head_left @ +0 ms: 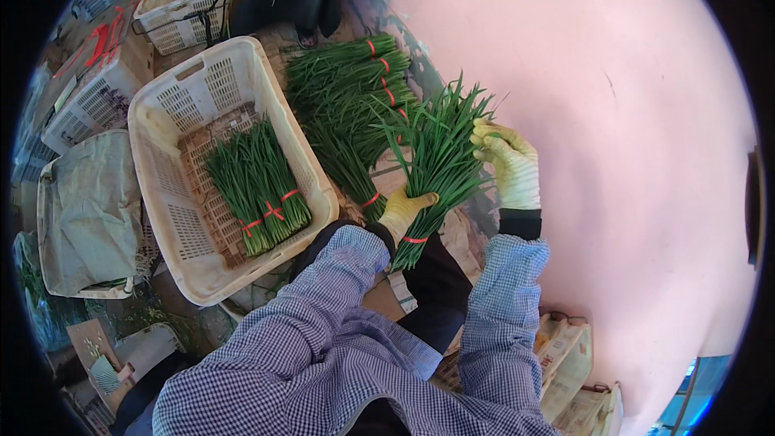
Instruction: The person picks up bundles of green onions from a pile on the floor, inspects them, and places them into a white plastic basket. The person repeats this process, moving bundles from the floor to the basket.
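- Held at centre frame: green bunch (442,149), upright but leaning a little right. Long axis from cut ends, low at centre, to leaf tips, higher and right of centre.
- Wrapped round the stalks just above a red band (416,240): left hand (408,210), closed firmly by the look of it, thumb across the front.
- At right of centre, level with the leafy half: right hand (510,163), fingers bent and gathered toward the thumb. Placed at the right edge of the leaves; cannot tell if pinching any or only brushing past.
- Set between both: low on the stalks from the left, high by the leaves from the right.
- At left of centre: crate (167,165), apart from the held stalks and clearly nearer to left hand than to right.
- Lying inside, in its lower right part: three tied bunches (257,182), side by side, tips to upper left, banded ends to lower right; slanting opposite to the held one.
- Just beside left hand, on its upper left: near bunch (349,163), tips also to upper left.
- Above centre, partly hidden behind the held leaves: row (339,73) of tied greens, tips left, bands right.
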Motion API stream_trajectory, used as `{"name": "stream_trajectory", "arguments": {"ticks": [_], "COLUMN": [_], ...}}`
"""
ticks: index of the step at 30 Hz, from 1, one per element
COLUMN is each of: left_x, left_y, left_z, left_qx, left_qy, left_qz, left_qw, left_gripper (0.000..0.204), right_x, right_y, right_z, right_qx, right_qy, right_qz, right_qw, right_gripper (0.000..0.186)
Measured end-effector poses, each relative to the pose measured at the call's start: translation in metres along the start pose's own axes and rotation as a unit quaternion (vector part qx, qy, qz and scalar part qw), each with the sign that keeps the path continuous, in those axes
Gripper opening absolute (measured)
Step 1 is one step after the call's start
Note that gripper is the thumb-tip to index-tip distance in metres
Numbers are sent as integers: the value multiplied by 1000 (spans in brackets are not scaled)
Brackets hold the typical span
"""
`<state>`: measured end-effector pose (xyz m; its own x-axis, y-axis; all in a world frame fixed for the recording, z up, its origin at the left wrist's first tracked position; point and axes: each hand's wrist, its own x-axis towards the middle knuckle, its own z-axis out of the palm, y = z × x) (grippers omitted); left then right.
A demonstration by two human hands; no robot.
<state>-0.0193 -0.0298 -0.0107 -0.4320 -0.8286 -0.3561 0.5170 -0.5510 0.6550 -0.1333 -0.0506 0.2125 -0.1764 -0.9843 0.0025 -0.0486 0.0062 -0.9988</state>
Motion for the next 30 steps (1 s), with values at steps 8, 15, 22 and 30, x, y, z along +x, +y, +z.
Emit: {"name": "stream_trajectory", "arguments": {"ticks": [8, 15, 22, 30], "left_x": [-4, -6, -1, 0], "left_y": [6, 6, -2, -5], "left_z": [8, 8, 7, 6], "left_qx": [-5, -14, 26, 52], "left_qy": [31, 18, 18, 14], "left_qz": [39, 47, 49, 61], "left_qw": [999, 999, 998, 997], "left_gripper": [35, 37, 40, 39], "right_x": [-18, -15, 6, 39], "right_y": [24, -3, -11, 1], "right_z": [-48, 16, 59, 54], "right_qx": [-624, -320, -277, -519], "right_qy": [-7, 24, -51, -98], "right_qz": [25, -83, -78, -124], "right_qw": [781, 943, 956, 840], "right_gripper": [29, 33, 59, 71]}}
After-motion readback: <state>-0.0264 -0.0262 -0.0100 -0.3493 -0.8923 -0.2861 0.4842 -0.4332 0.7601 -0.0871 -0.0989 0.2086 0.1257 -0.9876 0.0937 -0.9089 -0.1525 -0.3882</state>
